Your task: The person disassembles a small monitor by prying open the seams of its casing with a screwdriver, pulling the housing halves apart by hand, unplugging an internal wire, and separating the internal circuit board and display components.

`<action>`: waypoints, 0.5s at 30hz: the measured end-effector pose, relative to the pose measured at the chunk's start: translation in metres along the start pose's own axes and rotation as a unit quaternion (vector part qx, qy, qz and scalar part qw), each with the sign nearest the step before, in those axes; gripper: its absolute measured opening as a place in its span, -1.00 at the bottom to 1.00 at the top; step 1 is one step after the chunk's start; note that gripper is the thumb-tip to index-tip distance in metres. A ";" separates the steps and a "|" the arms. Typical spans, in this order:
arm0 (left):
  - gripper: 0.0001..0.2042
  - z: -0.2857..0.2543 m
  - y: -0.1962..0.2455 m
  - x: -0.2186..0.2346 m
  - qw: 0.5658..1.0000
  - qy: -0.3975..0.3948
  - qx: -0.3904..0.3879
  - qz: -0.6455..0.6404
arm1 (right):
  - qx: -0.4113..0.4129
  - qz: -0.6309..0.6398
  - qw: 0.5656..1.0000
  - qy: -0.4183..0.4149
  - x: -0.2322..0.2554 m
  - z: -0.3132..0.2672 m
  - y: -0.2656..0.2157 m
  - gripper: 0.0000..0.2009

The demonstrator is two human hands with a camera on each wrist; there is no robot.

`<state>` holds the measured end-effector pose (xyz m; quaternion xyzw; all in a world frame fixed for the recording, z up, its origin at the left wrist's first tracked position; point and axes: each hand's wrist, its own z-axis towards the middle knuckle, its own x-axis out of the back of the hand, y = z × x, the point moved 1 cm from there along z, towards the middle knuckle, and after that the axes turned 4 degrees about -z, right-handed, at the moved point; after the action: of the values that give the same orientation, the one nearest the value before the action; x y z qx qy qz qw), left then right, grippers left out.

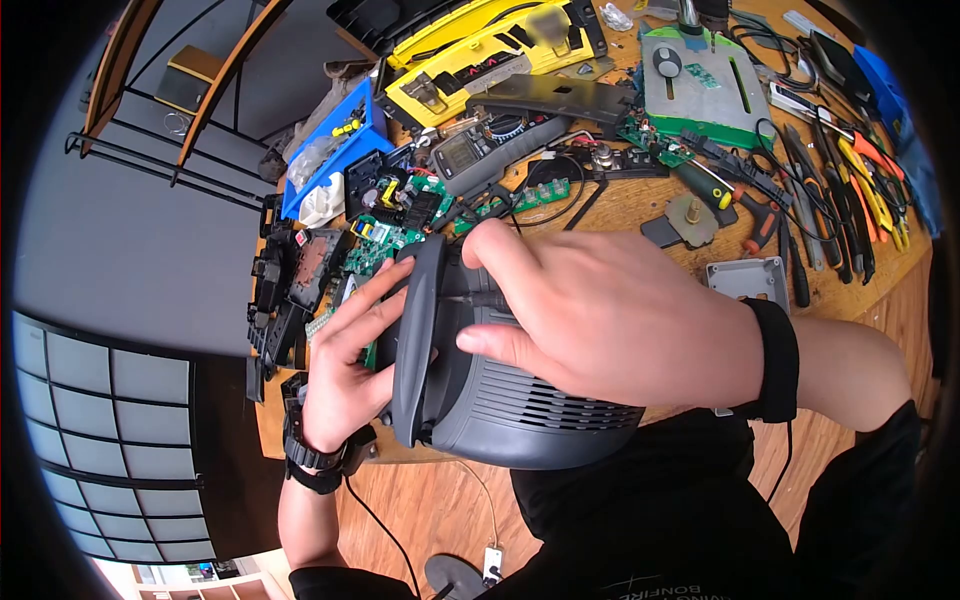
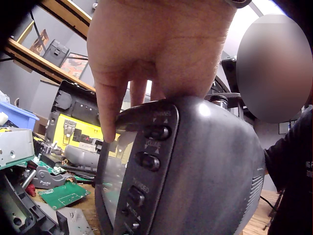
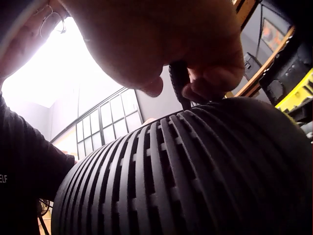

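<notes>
A dark grey small television (image 1: 530, 410) with a slotted housing is tilted at the table's near edge. My left hand (image 1: 350, 370) holds its front frame; in the left wrist view, the palm of the left hand (image 2: 156, 49) is over the top edge and one finger reaches down beside the screen (image 2: 116, 176). Side buttons (image 2: 147, 160) face that camera. Over the housing, my right hand (image 1: 620, 310) has its fingers curled round a dark ribbed rod (image 3: 179, 81), just above the slots (image 3: 146, 181). The rod's lower end is hidden.
Circuit boards (image 1: 385, 245), a multimeter (image 1: 490, 155) and a blue bin (image 1: 335, 150) lie beyond the television. Yellow casings (image 1: 490, 65) stand at the back. Pliers and other tools (image 1: 850, 190) are at the right, near a green-edged plate (image 1: 705, 95). A cable (image 1: 385, 530) hangs below.
</notes>
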<state>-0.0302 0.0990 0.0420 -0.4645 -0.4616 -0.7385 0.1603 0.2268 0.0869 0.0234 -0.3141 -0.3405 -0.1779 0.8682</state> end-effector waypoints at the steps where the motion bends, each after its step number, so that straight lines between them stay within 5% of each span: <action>1: -0.45 0.000 0.000 0.000 1.000 0.000 -0.008 0.012 | -0.055 -0.013 0.990 -0.131 0.008 0.006 -0.004 -0.70; 2: -0.45 0.000 0.000 0.000 1.000 0.000 -0.008 0.012 | -0.109 -0.026 0.959 -0.259 0.012 0.010 -0.006 -0.70; 3: -0.44 -0.001 0.000 0.000 1.000 0.001 -0.003 0.004 | -0.109 -0.025 0.959 -0.259 0.006 0.007 -0.003 -0.70; 5: -0.44 -0.001 -0.002 0.000 1.000 0.004 0.003 -0.004 | -0.015 -0.019 0.998 -0.066 -0.005 0.001 0.002 -0.69; 15: -0.44 0.000 -0.002 0.000 1.000 -0.001 0.002 -0.001 | -0.037 -0.021 0.998 -0.036 0.003 0.003 -0.001 -0.64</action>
<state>-0.0316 0.0994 0.0413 -0.4649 -0.4638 -0.7370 0.1602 0.2273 0.0878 0.0273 -0.3445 -0.3711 -0.1974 0.8394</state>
